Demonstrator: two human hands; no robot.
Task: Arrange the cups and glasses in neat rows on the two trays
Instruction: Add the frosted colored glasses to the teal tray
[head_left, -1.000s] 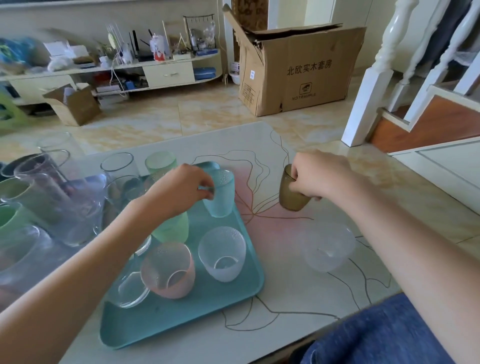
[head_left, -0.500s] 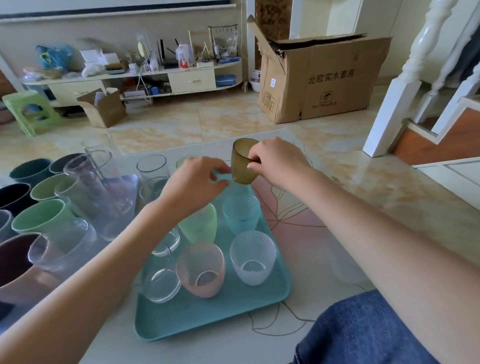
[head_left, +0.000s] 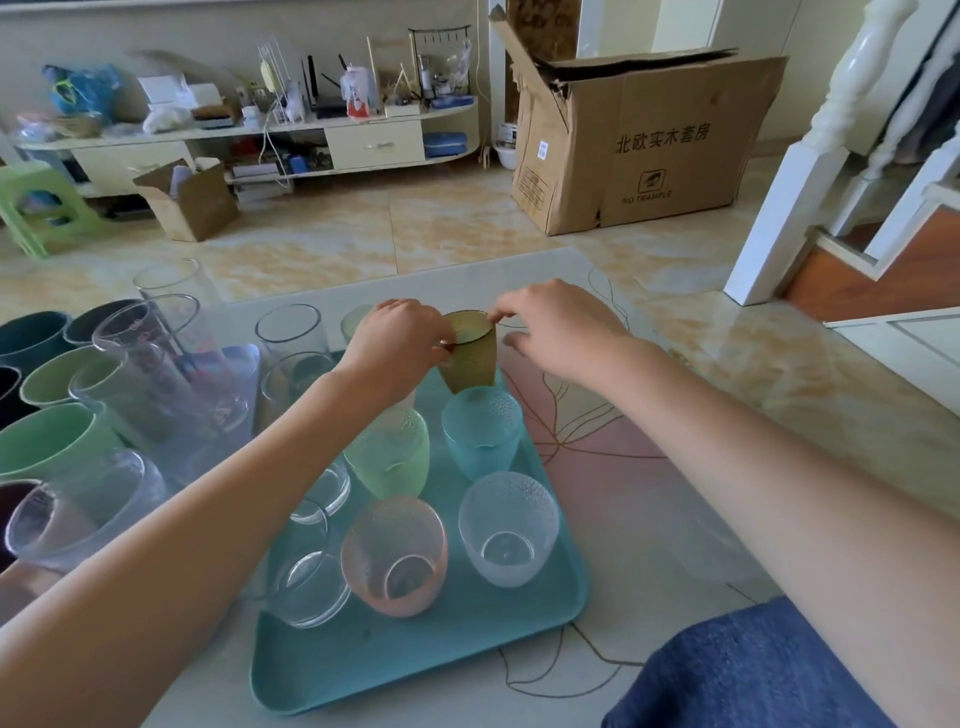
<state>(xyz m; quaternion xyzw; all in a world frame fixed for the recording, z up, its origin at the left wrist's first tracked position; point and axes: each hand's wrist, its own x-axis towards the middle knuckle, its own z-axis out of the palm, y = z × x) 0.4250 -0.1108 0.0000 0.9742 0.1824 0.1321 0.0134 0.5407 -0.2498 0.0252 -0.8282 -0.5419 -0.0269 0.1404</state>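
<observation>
An olive-green textured cup stands at the far end of the teal tray. My left hand pinches its left rim. My right hand is beside it with fingers spread, one fingertip at the right rim. Behind the olive cup in the right row stand a blue cup and a clear textured cup. The middle row holds a green cup and a pink cup. Clear glasses stand along the tray's left side, partly hidden by my left arm.
To the left, a clear second tray and the table around it carry several mugs and tall clear glasses. A faint frosted cup stands on the table at right. My knee is at the table's near edge.
My right hand carried the olive cup from the table on the right to the tray's far end and has loosened its grip. My left hand left the blue cup and took the olive cup's rim.
</observation>
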